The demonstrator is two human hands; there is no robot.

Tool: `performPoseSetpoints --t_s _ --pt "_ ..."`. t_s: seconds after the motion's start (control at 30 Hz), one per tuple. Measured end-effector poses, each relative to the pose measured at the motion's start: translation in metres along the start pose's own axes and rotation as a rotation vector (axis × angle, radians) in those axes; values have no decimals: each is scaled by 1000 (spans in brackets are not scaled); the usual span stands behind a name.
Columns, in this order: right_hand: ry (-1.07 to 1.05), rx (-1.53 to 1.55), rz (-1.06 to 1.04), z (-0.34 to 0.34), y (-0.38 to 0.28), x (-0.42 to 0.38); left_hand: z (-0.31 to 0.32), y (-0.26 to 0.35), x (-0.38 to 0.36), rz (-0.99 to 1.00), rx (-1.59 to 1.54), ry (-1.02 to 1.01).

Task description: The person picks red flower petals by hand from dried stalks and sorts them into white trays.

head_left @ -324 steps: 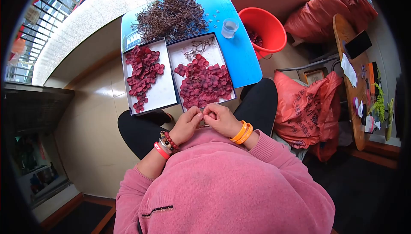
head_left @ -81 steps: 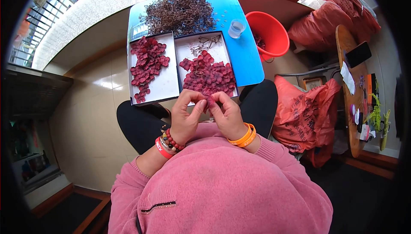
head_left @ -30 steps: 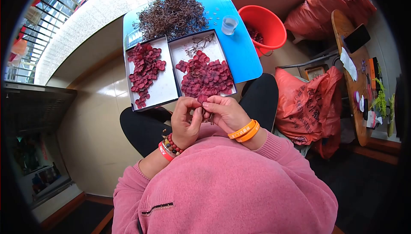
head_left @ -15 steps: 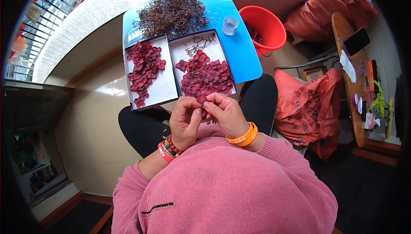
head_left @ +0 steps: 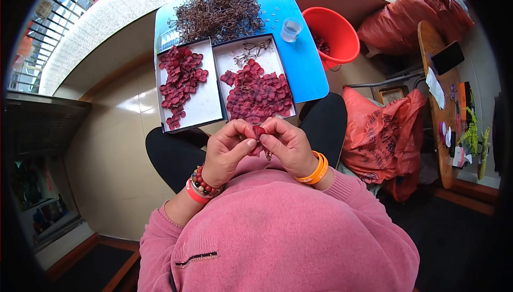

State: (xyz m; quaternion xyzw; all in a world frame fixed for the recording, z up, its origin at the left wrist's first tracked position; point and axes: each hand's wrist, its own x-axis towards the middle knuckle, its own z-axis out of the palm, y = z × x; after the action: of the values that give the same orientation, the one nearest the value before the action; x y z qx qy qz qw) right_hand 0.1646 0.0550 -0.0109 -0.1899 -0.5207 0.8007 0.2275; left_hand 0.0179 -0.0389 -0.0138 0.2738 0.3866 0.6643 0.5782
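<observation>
Between my hands, over my lap, is a dark red flower (head_left: 258,131) with a thin brown stem hanging below. My left hand (head_left: 230,148) pinches it from the left with thumb and fingers. From the right, my right hand (head_left: 286,145) pinches it too, and the fingertips nearly touch. Just beyond, a right-hand white box (head_left: 272,57) holds a heap of red flowers (head_left: 259,95) and some bare stems. The left white box (head_left: 206,102) holds more red flowers (head_left: 180,81). A big pile of brown stems (head_left: 219,13) lies behind both boxes.
A blue table (head_left: 307,73) bears the boxes and a clear cup of liquid (head_left: 291,30). Right of it stands a red bucket (head_left: 344,43) with red pieces inside. Red plastic bags (head_left: 379,131) and a wooden board (head_left: 435,115) with small items are further right.
Both hands have shifted slightly right and down with the flower, and their fingertips have come closer around it. The view has also moved slightly.
</observation>
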Motion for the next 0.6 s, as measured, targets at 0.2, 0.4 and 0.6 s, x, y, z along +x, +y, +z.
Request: performPoseSetpoints --t_s 0.2,0.4,0.6 --pt "-11 23 15 5 -3 -4 -5 1 -1 -10 -38 -84" --pt "35 -6 93 8 4 -2 -9 -6 -3 -63 -140 -11" --pt "107 37 266 6 10 9 -15 -18 -1 -183 -223 108"
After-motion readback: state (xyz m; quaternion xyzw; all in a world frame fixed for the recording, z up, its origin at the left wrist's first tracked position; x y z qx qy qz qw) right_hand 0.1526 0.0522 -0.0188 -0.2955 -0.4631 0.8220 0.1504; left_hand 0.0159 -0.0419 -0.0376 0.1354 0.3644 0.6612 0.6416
